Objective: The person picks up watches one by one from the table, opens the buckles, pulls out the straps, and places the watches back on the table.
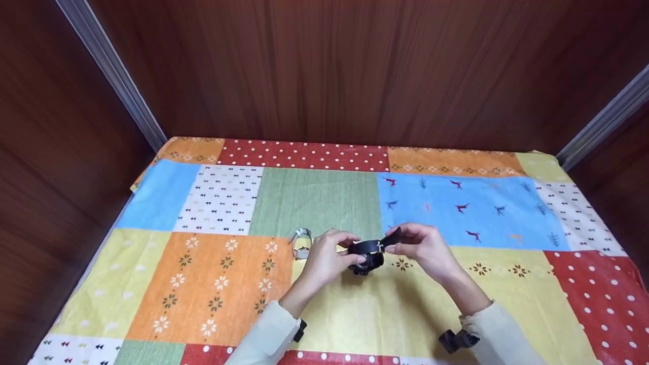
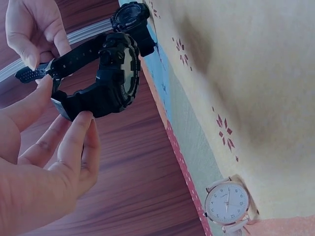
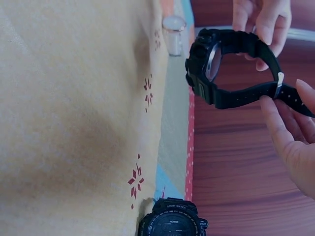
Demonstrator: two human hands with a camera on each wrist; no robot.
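Observation:
A black sport watch (image 1: 367, 248) with a thick strap is held up in both hands, its strap looped through the metal buckle (image 3: 279, 81). My left hand (image 1: 327, 256) grips the strap, fingertips (image 2: 81, 120) under the buckle-side part. My right hand (image 1: 423, 248) pinches the holed strap end (image 3: 295, 101) just past the buckle. The watch face is turned away from the hands, toward the cloth, in the left wrist view. Left of the left hand lies a white-faced watch (image 2: 227, 202) with a pale strap.
Another black sport watch (image 3: 172, 221) stands on the patchwork tablecloth (image 1: 218, 284) to the right of the held one; in the head view it is hidden behind the right hand. Dark wooden panels (image 1: 324, 71) with metal strips (image 1: 116, 76) rise behind the table and at its sides.

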